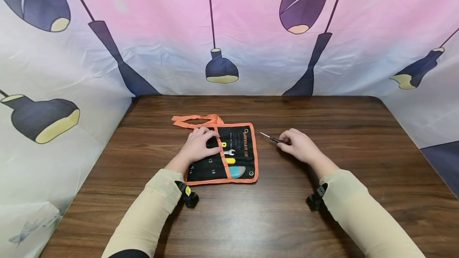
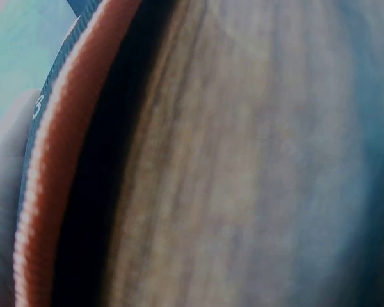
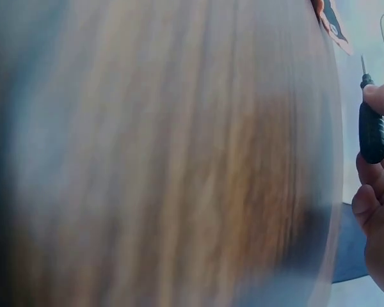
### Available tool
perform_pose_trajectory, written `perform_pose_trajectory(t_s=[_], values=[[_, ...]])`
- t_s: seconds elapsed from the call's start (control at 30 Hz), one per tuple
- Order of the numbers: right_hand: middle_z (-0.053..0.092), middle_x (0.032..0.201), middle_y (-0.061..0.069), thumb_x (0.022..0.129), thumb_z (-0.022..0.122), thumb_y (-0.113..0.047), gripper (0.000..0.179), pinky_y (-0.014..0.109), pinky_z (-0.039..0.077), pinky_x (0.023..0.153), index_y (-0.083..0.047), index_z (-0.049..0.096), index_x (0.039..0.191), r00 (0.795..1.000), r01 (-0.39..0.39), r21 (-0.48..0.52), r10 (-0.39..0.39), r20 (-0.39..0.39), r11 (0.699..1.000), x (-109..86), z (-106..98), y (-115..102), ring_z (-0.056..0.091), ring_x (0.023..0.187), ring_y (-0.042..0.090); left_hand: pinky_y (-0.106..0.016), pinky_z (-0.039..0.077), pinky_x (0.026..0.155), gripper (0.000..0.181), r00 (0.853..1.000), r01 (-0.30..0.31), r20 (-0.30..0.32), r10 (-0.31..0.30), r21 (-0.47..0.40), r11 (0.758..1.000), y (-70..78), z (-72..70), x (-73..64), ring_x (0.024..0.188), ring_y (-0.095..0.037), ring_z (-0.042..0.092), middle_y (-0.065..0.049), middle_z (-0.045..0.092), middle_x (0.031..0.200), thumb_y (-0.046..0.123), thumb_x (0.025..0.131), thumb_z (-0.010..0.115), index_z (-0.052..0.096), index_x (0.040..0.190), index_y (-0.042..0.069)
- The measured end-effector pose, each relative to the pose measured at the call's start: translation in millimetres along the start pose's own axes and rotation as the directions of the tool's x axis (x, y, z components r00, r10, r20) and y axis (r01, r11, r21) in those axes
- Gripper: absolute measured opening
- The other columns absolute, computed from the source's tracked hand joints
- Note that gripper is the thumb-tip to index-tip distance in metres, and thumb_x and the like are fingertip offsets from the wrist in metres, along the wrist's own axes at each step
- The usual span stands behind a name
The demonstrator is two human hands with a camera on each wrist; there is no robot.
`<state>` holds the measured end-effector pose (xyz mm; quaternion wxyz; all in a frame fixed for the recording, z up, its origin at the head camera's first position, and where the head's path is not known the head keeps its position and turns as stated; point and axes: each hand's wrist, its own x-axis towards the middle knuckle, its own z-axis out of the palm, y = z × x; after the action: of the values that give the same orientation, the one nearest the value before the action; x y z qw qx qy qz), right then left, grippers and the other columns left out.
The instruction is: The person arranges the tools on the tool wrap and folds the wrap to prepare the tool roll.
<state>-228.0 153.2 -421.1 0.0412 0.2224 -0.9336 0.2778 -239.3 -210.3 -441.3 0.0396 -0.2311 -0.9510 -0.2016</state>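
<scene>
A black tool pouch (image 1: 201, 172) with orange trim lies spread on the table in the head view. My left hand (image 1: 195, 146) rests on its left part, thumb and fingers spread near the orange pocket edge. Out of the pockets stick a wrench end (image 1: 229, 152), yellow handles (image 1: 230, 161) and a teal-and-grey handle (image 1: 237, 171). To the right of the pouch, my right hand (image 1: 301, 146) pinches a small screwdriver (image 1: 274, 139) by its black handle, the thin metal tip pointing toward the pouch. The right wrist view shows the thumb on that screwdriver (image 3: 372, 128).
The pouch's orange ties (image 1: 197, 120) lie loose at its far left corner. Beneath everything is a dark wood table (image 1: 229, 226). A printed cloth backdrop (image 1: 172, 67) hangs behind the table's far edge and along its sides.
</scene>
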Motion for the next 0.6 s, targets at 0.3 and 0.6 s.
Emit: perform_pose_trajectory(t_s=[0.3, 0.6], values=[[0.054, 0.088, 0.001, 0.087, 0.066, -0.023, 0.014, 0.037, 0.043, 0.073, -0.010, 0.064, 0.092, 0.999, 0.011, -0.016, -0.011, 0.032, 1.000, 14.3, 6, -11, 0.051, 0.080, 0.018, -0.045, 0.032, 0.084, 0.045, 1.000, 0.002, -0.002, -0.002, 0.004, 1.000, -1.5, 0.9, -0.6, 0.103, -0.025, 0.042, -0.005, 0.049, 0.111, 0.050, 0.081, 0.066, 0.062, 0.117, 0.023], [0.053, 0.090, 0.002, 0.089, 0.064, -0.023, 0.013, 0.037, 0.043, 0.075, -0.011, 0.065, 0.093, 0.998, 0.013, -0.014, -0.012, 0.060, 1.000, 27.4, 13, -21, 0.051, 0.081, 0.018, -0.045, 0.032, 0.085, 0.046, 1.000, 0.009, 0.014, -0.009, 0.006, 1.000, 0.7, -0.2, 0.2, 0.105, -0.025, 0.041, -0.004, 0.048, 0.112, 0.052, 0.082, 0.064, 0.061, 0.118, 0.024]])
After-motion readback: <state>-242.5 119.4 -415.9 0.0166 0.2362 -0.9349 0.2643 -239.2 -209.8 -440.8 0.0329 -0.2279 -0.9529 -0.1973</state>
